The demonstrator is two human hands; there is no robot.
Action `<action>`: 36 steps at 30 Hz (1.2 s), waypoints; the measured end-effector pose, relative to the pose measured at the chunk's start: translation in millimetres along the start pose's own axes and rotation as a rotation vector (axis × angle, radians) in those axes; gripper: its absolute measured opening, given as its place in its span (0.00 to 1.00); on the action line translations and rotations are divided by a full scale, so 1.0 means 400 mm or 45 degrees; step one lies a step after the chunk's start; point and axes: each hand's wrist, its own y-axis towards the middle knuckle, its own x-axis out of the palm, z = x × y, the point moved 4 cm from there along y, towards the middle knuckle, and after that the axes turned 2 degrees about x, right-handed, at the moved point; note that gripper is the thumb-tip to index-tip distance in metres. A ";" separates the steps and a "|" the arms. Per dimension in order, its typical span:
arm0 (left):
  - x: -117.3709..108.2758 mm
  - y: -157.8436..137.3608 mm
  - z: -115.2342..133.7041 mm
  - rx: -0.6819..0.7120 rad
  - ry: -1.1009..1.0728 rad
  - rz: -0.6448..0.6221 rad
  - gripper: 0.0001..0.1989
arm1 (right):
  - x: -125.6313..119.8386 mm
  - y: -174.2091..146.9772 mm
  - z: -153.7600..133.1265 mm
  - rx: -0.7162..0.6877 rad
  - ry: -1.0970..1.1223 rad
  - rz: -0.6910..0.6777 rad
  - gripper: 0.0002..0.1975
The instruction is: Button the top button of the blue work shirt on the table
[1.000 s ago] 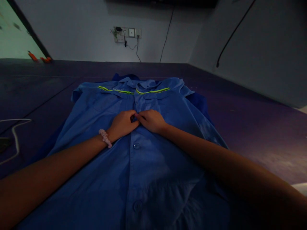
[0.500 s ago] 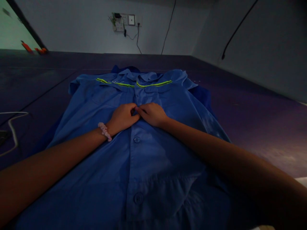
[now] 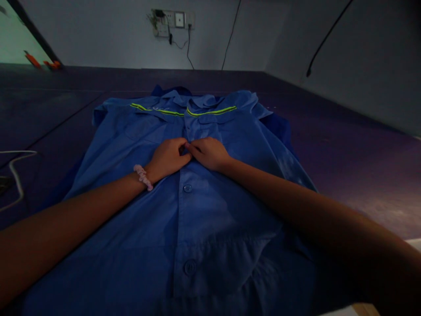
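Note:
A blue work shirt [image 3: 131, 219] with yellow-green chest stripes lies spread front up, its collar at the far end. My left hand [image 3: 168, 154], with a pink scrunchie [image 3: 143, 177] at the wrist, pinches the front placket about mid-chest. Meeting it fingertip to fingertip, my right hand [image 3: 210, 153] closes on the same strip of cloth. Whatever button or hole sits between the fingertips is hidden. Nearer to me on the placket are a button [image 3: 187, 188] and, lower down, a larger-looking button [image 3: 190, 267].
Darker blue cloth [image 3: 279, 131] shows from under the shirt. The dark purple surface [image 3: 342, 149] runs back to a wall with sockets [image 3: 169, 19] and hanging cords. A white cable [image 3: 16, 175] lies at the left, orange objects [image 3: 32, 59] at the far left.
The whole view has shifted slightly, with the scene sitting a little higher in the picture. Both hands keep the same pinch on the placket.

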 end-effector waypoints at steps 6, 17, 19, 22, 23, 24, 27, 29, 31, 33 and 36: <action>-0.002 -0.002 0.004 -0.004 -0.015 0.005 0.04 | -0.001 0.000 0.000 -0.003 0.005 -0.003 0.23; 0.001 -0.002 -0.001 -0.001 -0.028 0.002 0.04 | -0.005 -0.005 -0.003 0.022 0.011 -0.006 0.22; 0.001 -0.002 -0.002 -0.007 -0.029 -0.002 0.04 | -0.005 -0.005 -0.003 0.025 0.008 -0.011 0.22; 0.002 -0.001 -0.002 -0.018 -0.026 -0.010 0.04 | -0.005 -0.005 -0.003 0.028 0.011 -0.004 0.23; 0.001 -0.001 -0.002 -0.021 -0.020 -0.012 0.04 | -0.005 -0.005 -0.003 0.028 0.014 0.001 0.23; 0.001 -0.001 -0.001 -0.025 -0.015 -0.013 0.04 | -0.004 -0.005 -0.003 0.029 0.016 0.006 0.23; -0.002 -0.001 0.001 -0.043 -0.004 -0.020 0.03 | -0.002 -0.005 -0.002 0.022 0.026 0.016 0.23; -0.002 -0.001 0.002 -0.056 -0.006 -0.032 0.03 | 0.000 -0.004 0.000 0.018 0.037 0.019 0.23; -0.001 0.000 0.001 -0.056 -0.012 -0.036 0.04 | 0.002 -0.003 0.002 0.017 0.048 0.022 0.24; 0.000 0.001 -0.001 -0.049 -0.016 -0.028 0.04 | 0.002 -0.002 0.002 0.020 0.052 0.023 0.24; 0.002 0.001 -0.003 -0.036 -0.021 -0.018 0.04 | 0.000 -0.002 0.000 0.023 0.047 0.016 0.23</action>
